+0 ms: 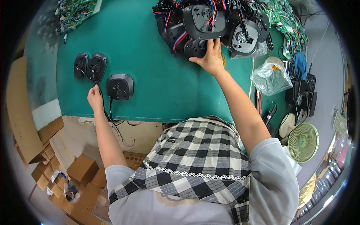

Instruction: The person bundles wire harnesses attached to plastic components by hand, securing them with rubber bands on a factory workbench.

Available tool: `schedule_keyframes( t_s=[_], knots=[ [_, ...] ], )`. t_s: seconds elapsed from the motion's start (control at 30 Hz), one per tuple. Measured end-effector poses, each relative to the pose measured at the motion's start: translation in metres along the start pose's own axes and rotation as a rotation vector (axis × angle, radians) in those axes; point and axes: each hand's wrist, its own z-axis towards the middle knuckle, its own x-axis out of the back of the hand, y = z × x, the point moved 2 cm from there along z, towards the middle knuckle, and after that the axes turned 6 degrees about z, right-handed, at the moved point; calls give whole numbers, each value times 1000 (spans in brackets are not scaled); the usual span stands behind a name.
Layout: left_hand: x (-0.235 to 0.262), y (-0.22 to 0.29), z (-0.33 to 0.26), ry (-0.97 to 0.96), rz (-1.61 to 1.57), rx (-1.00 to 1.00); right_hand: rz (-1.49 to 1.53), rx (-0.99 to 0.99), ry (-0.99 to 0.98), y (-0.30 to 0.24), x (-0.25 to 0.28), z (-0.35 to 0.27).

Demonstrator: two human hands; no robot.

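Observation:
On the left, my left hand point(96, 98) is closed in a pinch on a black cable point(94, 81). That cable runs to a pair of black plastic housings, an oval one point(80, 63) and a larger one point(98, 62) beside it. Just right of the hand lies a square black housing point(120, 87), its own cable hanging over the table's near edge. My right hand point(212, 60) reaches far forward with thumb and fingers spread. Its fingertips touch the lower edge of a black housing point(204, 21) with coloured wires, on a heap of similar parts.
A green mat point(157, 86) covers the table. Wired circuit boards pile up at the far left point(77, 15) and far right point(283, 22). On the right are a clear plastic bag point(272, 77) and a small green fan point(303, 142). Cardboard boxes point(82, 168) stand on the floor at left.

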Motion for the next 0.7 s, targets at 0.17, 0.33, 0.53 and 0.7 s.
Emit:
schedule_keyframes(
  t_s=[0.17, 0.33, 0.53, 0.7],
  knots=[
    [50, 17, 4, 227, 308, -156, -135, -153, -124, -21, -6, 42],
    [95, 84, 1, 99, 337, -261, -112, -154, -140, -24, -7, 53],
    [157, 194, -35, -97, 299, -423, 42, -82, 54, 0, -4, 21],
    [165, 298, -97, -486, 247, -833, 562, 491, 43, -145, 51, 1]
  ],
)
